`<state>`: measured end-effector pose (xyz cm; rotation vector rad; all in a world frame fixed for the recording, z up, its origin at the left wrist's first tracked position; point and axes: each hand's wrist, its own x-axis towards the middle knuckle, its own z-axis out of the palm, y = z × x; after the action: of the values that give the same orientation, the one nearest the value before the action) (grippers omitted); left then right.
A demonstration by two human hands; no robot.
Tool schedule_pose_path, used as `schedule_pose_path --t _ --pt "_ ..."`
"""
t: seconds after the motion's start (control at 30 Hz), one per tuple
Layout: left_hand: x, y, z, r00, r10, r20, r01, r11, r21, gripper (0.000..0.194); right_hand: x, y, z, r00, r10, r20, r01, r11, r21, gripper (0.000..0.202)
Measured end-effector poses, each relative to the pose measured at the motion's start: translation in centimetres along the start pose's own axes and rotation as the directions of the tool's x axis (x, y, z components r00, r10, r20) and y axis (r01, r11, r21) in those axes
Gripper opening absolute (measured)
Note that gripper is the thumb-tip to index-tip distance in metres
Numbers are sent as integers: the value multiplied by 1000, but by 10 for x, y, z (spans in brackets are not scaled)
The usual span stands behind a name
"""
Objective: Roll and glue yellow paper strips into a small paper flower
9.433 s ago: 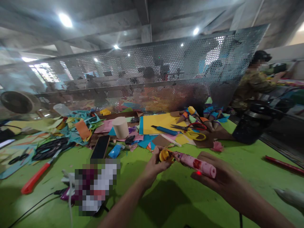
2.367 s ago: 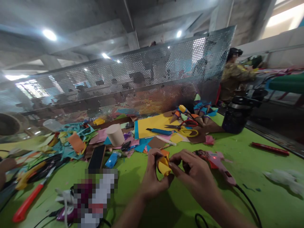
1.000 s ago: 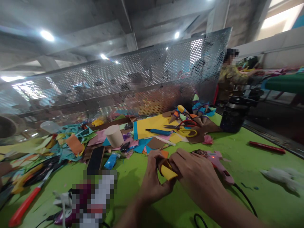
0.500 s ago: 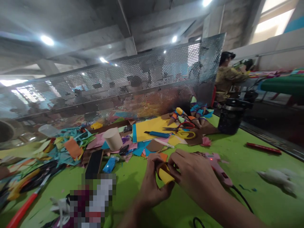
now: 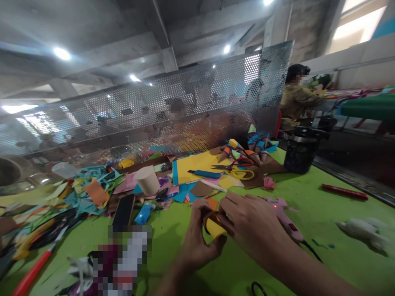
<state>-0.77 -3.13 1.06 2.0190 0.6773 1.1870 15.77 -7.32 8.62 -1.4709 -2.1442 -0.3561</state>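
Note:
A small yellow paper roll (image 5: 215,228) with a brown band round its far end is held between my two hands over the green table (image 5: 166,240). My left hand (image 5: 197,238) wraps it from the left, thumb along the near side. From the right, the fingers of my right hand (image 5: 247,218) pinch the brown edge; their tips are partly hidden. Right behind my right hand lies a pink glue gun (image 5: 286,222) with a small red light and a black cord. An orange paper piece (image 5: 212,204) lies just beyond the roll.
Beyond my hands are a blue cutter (image 5: 207,174), scissors (image 5: 240,172), yellow sheets (image 5: 188,166) and small paper cones (image 5: 228,151). Paper scraps (image 5: 95,191) and a white roll (image 5: 147,181) lie left. A red pen (image 5: 344,192) and black canister (image 5: 299,152) stand right. A person (image 5: 298,96) sits beyond.
My hands and the yellow roll stay almost in place. My right wrist and forearm have shifted slightly right. The person in the background has moved a little.

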Motion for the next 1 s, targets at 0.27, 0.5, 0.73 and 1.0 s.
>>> schedule_pose_path --t 0.27,0.5,0.73,1.0 --pt "1 5 1 1000 15 -9 -16 999 -34 42 4 0 -6 997 -62 -56 59 997 -42 10" --pt "1 4 2 1000 1 22 2 994 -112 45 4 4 0 993 -118 -23 119 993 13 14" --pt "1 0 2 1000 9 2 -9 997 -82 46 3 4 1 987 -156 31 154 987 47 15" --pt "-1 2 2 997 -35 62 42 993 -113 47 5 6 2 980 -189 70 186 982 40 15"
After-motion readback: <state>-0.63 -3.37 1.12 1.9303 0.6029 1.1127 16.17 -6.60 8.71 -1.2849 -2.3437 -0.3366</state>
